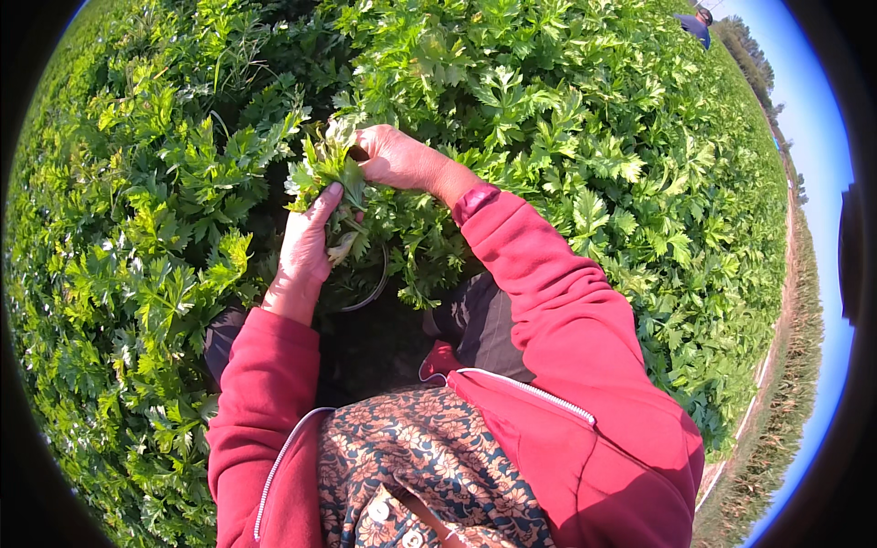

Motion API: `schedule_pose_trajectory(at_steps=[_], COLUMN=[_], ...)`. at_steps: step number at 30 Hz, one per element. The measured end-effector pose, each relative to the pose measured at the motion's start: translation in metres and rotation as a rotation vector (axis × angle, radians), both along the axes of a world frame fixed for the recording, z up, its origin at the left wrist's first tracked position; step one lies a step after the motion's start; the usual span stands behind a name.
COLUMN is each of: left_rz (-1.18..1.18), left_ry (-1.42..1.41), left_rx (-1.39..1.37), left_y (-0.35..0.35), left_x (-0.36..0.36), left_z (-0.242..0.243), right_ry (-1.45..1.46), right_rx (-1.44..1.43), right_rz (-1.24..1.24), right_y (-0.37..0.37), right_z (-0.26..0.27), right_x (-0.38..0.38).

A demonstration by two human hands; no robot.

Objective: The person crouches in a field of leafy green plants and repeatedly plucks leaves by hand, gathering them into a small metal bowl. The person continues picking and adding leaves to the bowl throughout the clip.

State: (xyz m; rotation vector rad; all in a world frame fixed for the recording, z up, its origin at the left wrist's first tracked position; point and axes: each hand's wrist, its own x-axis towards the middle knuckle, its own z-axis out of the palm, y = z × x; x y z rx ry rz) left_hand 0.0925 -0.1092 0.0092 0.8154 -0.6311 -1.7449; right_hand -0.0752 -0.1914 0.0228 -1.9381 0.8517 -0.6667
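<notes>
A bunch of leafy green stems (336, 161), which look like celery, is held up between my two hands. My left hand (308, 236) wraps around it from below, the thumb lying across the leaves. At the bunch's upper right, my right hand (397, 157) pinches the leaves with curled fingers; its fingertips are partly hidden. Some leaves in the bunch are pale and wilted, and a yellowed leaf (342, 248) hangs beside my left hand. Below the hands, a thin curved pale rim or hoop (375, 291) shows against the shade; what it belongs to is unclear.
Dense celery-like plants (589, 137) surround me on both sides and in front. My dark trouser legs (483, 322) are among them. Another person (695, 29) is far off at the upper right. A dirt track (771, 342) runs along the field's right edge.
</notes>
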Motion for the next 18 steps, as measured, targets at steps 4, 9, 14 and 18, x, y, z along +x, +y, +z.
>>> schedule_pose_trajectory(at_steps=[4,9,14,18], left_rz=[0.017,-0.003,-0.011,-0.034], left_ry=[-0.018,-0.036,-0.046,-0.053], left_rx=[0.015,0.021,0.030,0.045], left_y=[0.000,0.002,0.002,0.002], left_x=[0.003,0.000,-0.004,-0.006], left_z=[0.000,-0.003,-0.004,-0.008], right_ry=[-0.029,0.439,1.281,1.293], right_rx=[-0.086,-0.634,-0.370,0.241], right_rz=[0.002,-0.745,-1.049,-1.004], right_y=[0.000,-0.043,-0.028,-0.026], right_z=[0.028,0.016,-0.027,-0.027], right_x=[-0.008,-0.096,-0.183,-0.207])
